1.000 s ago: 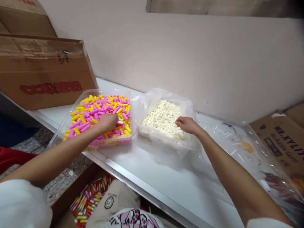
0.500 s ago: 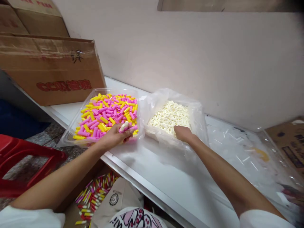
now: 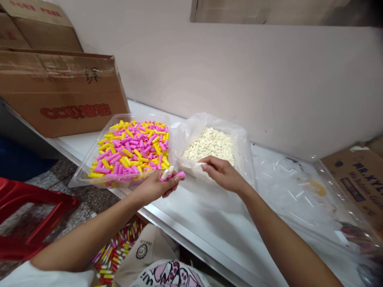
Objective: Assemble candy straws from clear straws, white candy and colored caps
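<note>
My left hand (image 3: 157,186) is closed around a few pink plastic tubes (image 3: 180,175). White pieces (image 3: 166,173) poke out of two of them, while the one pointing right shows no white piece. My right hand (image 3: 223,172) pinches a small white piece (image 3: 202,164) between thumb and fingertips, a short way right of the tubes. Behind my left hand stands a clear plastic tray (image 3: 80,178) heaped with pink and yellow tubes (image 3: 134,145). Beyond my right hand, a tub lined with a clear bag (image 3: 243,149) holds many white pieces (image 3: 209,143).
A cardboard box (image 3: 66,95) stands at the left on the white table (image 3: 191,223). Clear plastic trays (image 3: 287,191) lie at the right, beside another carton (image 3: 356,179). Below the table edge are filled coloured tubes (image 3: 119,247). A red stool (image 3: 36,215) is at the left.
My right hand has come out of the white pieces, moving left toward my left hand with one piece pinched. My left hand has shifted slightly right and down, away from the tray.
</note>
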